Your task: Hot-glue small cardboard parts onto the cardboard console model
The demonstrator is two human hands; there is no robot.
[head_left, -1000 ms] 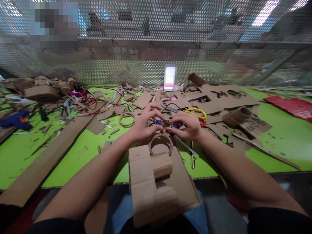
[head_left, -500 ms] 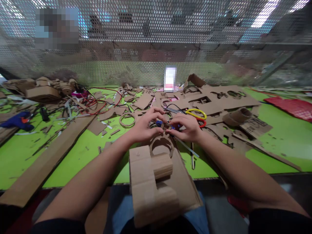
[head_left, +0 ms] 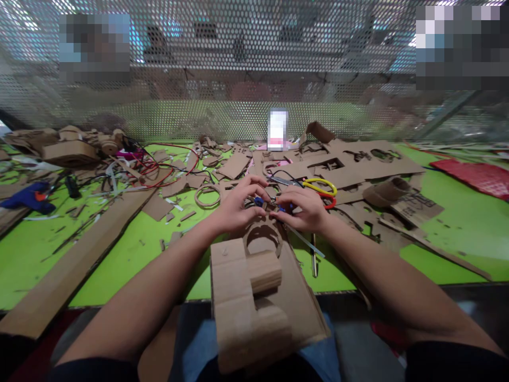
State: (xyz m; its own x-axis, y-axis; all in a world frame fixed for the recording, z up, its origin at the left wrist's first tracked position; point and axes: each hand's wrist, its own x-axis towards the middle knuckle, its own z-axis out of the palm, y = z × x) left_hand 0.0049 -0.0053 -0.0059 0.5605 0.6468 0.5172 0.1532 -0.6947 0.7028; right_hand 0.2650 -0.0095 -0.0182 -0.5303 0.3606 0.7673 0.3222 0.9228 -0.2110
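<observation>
A cardboard model (head_left: 302,297) extends from my lap over the table edge, with curled corrugated pieces and a cardboard ring (head_left: 264,239) on top. At its far end, my left hand (head_left: 243,204) and my right hand (head_left: 300,207) face each other with bent fingers. Between the fingertips are small parts, including a blue piece (head_left: 259,201); their exact kind is too small to tell. My right thumb and forefinger pinch in close there, and the left fingers curl round the other side. Just behind my right hand lie scissors (head_left: 320,185) with yellow and red handles.
Cut cardboard sheets (head_left: 377,164) and scraps cover the green table (head_left: 469,239). A long cardboard strip (head_left: 87,254) and a blue glue gun (head_left: 29,197) lie left. Red wires (head_left: 170,170) run behind. A perforated metal screen (head_left: 222,119) closes the back, a lit phone (head_left: 277,129) before it.
Both hands stay almost in place, with only slight finger movement at the small parts. A blurred-out patch now appears at the upper right, beyond the screen.
</observation>
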